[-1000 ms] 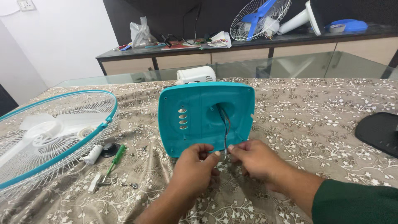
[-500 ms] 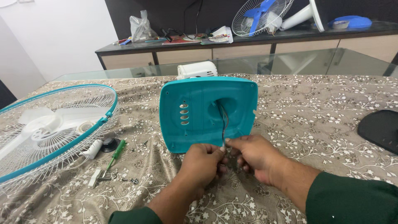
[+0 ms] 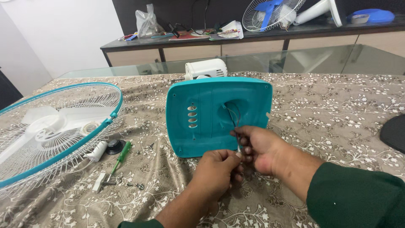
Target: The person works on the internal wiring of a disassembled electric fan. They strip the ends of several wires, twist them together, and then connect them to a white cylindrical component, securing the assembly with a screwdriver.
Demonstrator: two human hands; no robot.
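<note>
At the near middle of the cloth-covered table (image 3: 337,109), a teal fan base (image 3: 213,116) lies tilted with its underside towards the camera, and thin wires (image 3: 234,122) come out from the dark opening in its middle. The wires run almost straight down towards the near edge, so their long axis goes from far to near, and their ends arrive just between the two hands. The right hand (image 3: 259,147) sits a little farther and nearer to the opening; it is curled, with the fingertips closed on the wires. The left hand (image 3: 217,171) is nearer to the camera and just below; its thumb and fingers are pinched together on the wire ends, touching the right hand. Both forearms come in from the near edge, the right one in a dark green sleeve (image 3: 358,196). To the left lie a teal and white fan guard (image 3: 50,131), a green screwdriver (image 3: 120,156) and some small screws (image 3: 135,185).
</note>
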